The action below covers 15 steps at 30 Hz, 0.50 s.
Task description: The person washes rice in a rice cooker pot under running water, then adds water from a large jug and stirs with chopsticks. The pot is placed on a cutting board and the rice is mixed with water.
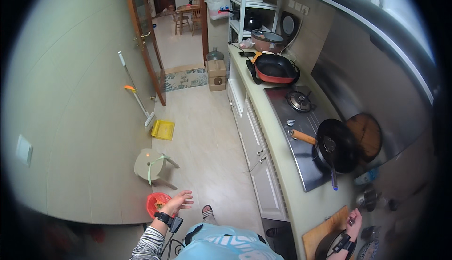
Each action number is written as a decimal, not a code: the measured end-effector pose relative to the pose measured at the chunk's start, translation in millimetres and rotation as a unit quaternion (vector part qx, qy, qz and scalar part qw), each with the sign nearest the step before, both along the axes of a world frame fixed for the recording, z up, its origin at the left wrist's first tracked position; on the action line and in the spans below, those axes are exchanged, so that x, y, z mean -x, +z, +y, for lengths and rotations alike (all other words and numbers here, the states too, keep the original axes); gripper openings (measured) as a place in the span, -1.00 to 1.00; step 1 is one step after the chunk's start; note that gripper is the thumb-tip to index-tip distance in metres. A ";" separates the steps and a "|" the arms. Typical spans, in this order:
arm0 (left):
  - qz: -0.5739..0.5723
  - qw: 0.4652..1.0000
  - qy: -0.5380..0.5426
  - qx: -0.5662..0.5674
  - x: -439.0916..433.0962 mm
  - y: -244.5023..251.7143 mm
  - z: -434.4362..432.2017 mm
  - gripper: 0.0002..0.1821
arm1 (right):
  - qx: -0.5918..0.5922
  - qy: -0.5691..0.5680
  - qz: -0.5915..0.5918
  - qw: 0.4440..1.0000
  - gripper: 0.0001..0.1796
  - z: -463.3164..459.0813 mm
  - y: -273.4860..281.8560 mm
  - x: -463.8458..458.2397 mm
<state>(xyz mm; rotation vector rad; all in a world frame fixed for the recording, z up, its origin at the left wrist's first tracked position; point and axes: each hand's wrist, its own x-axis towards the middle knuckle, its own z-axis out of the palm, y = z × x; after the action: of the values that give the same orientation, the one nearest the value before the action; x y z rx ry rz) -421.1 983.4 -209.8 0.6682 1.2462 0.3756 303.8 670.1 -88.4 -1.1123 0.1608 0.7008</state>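
Note:
My left hand hangs in the air with its fingers apart and nothing in it, just beside and above a red-lined waste bin that has scraps in it. Over the counter, my right hand is curled around a small metal utensil, too small to make out exactly. Its fingertips are close to a metal container. Beneath the right wrist are a dark round pan or bowl, partly hidden by the forearm, and a wooden cutting board.
A black wok with a wooden handle sits on the gas hob, a utensil with a purple tip in it. Behind leans a round wooden board. A red electric pan stands farther along. A stool and yellow dustpan are left.

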 end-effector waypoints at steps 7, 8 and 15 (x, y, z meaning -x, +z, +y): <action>-0.015 0.993 -0.116 -0.010 18.4 -3.3 118.0 -0.50 | -0.102 -0.024 0.073 0.992 -0.85 16.5 126.2 167.2; -0.021 0.991 -0.131 -0.013 12.7 -3.7 136.2 -0.49 | -0.077 -0.023 0.041 0.996 -0.85 21.3 139.8 193.2; -0.125 0.956 -0.263 -0.037 -74.0 6.6 227.9 -0.48 | 0.143 -0.051 -0.123 0.981 -0.83 87.7 214.0 335.5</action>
<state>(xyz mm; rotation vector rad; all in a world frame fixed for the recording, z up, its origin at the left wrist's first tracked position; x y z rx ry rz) -347.0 1211.3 -203.1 0.9544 0.7762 0.0582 -31.8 757.8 125.5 -1.4450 0.1079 0.4516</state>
